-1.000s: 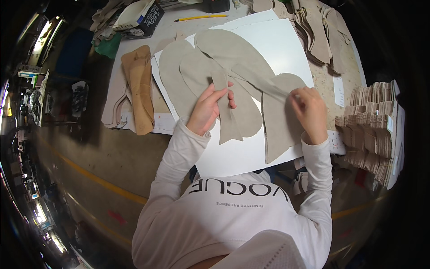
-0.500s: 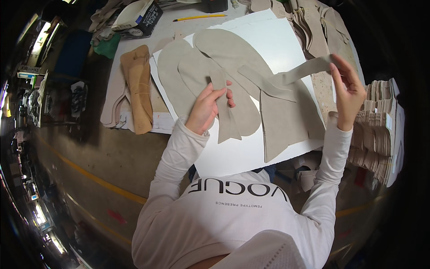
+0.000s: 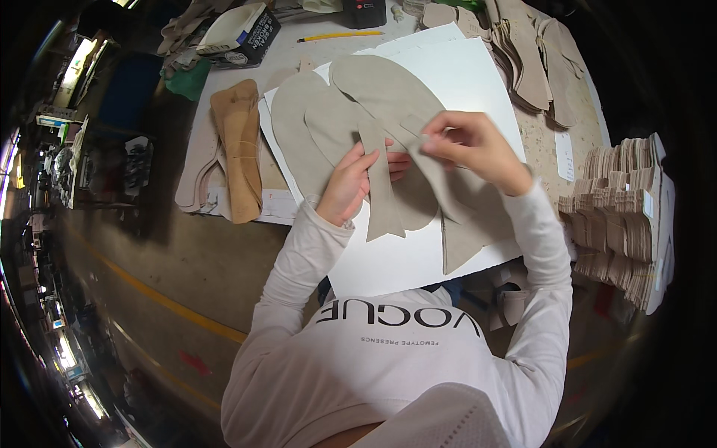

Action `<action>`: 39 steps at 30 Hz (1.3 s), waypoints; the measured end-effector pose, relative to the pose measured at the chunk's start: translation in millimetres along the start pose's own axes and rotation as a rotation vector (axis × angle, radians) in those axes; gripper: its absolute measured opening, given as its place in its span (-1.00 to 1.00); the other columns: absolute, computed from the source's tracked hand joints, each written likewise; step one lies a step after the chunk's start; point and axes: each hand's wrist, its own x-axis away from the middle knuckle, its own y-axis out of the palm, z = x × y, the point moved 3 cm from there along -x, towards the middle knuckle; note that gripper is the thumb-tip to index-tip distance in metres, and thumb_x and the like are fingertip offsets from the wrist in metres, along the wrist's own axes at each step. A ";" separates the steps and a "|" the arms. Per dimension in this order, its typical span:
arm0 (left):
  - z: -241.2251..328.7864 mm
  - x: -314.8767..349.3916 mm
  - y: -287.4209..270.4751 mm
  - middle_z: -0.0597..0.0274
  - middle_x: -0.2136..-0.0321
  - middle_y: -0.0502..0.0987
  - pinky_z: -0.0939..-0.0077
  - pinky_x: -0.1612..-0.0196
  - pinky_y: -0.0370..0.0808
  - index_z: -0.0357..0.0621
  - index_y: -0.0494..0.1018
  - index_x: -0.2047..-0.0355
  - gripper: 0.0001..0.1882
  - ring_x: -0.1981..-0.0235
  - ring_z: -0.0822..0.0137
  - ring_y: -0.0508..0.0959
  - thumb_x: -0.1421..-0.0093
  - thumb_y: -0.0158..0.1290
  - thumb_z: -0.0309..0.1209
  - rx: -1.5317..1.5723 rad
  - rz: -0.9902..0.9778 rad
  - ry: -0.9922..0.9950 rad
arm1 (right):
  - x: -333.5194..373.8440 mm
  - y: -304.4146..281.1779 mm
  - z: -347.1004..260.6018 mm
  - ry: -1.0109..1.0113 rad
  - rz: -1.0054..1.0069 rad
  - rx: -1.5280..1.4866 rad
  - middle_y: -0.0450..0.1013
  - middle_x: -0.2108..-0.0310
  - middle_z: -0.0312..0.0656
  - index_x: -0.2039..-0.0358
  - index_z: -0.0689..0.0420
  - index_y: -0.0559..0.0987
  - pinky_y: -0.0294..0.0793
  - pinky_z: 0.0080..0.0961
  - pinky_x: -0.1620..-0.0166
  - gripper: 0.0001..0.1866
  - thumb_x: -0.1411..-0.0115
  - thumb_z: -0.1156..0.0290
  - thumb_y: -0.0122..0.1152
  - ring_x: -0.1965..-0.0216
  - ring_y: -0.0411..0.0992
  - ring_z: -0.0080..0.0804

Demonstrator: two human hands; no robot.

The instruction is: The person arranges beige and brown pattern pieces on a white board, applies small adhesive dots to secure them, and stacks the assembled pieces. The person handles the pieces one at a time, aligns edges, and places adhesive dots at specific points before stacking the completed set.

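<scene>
My left hand [image 3: 349, 183] is closed around a grey leather-like strip [image 3: 384, 205], which hangs down with a notched lower end. My right hand [image 3: 478, 145] is closed in a pinch at a second grey strip [image 3: 439, 179], close to its upper end. This strip slopes down to the right. Beneath both hands lie large rounded cut pieces [image 3: 392, 82] of the same grey material, overlapping each other. They rest on a white board [image 3: 489, 86]. My right hand and sleeve hide part of the pile's right side.
A tied brown bundle [image 3: 237, 149] and pale cut pieces [image 3: 200, 160] lie left. Behind are a yellow pencil [image 3: 340, 35] and a black box [image 3: 258, 37]. Pale pieces [image 3: 526, 71] hang together at the back right; tall stacks [image 3: 616, 216] stand at the right.
My right hand has moved left, from the far right toward my left hand. The strip it held stretched out has swung in over the pile. My left hand keeps its strip.
</scene>
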 end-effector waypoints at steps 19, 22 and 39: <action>-2.4 -1.3 -2.3 -0.17 -0.08 0.36 0.23 -0.18 0.47 -0.33 0.05 -0.26 -0.51 -0.05 0.05 0.50 -0.32 -0.22 -0.58 -0.090 0.056 -0.009 | 16.8 -19.9 1.0 -0.042 0.113 0.057 0.44 0.12 -0.38 0.06 0.20 0.59 0.21 -0.80 0.40 -0.73 -0.22 0.54 0.18 0.52 0.21 -0.83; -2.0 -1.8 -2.6 -0.14 -0.07 0.37 0.22 -0.18 0.47 -0.33 0.06 -0.26 -0.51 -0.05 0.06 0.50 -0.32 -0.22 -0.58 -0.064 0.025 0.013 | 23.9 -4.6 0.8 -0.073 -0.043 -0.086 0.36 -0.03 -0.35 -0.04 0.18 0.56 0.20 -0.81 0.38 -0.62 -0.18 0.57 0.19 0.52 0.17 -0.84; -2.0 -4.4 -3.2 -0.15 -0.07 0.37 0.24 -0.15 0.50 -0.35 0.15 -0.21 -0.55 -0.03 0.07 0.52 -0.30 -0.19 -0.59 -0.095 0.031 0.011 | -1.7 3.8 51.3 -0.194 0.299 0.362 0.46 0.30 -0.26 0.13 0.10 0.64 0.47 -0.56 0.25 -0.72 -0.10 0.46 0.33 0.41 0.44 -0.52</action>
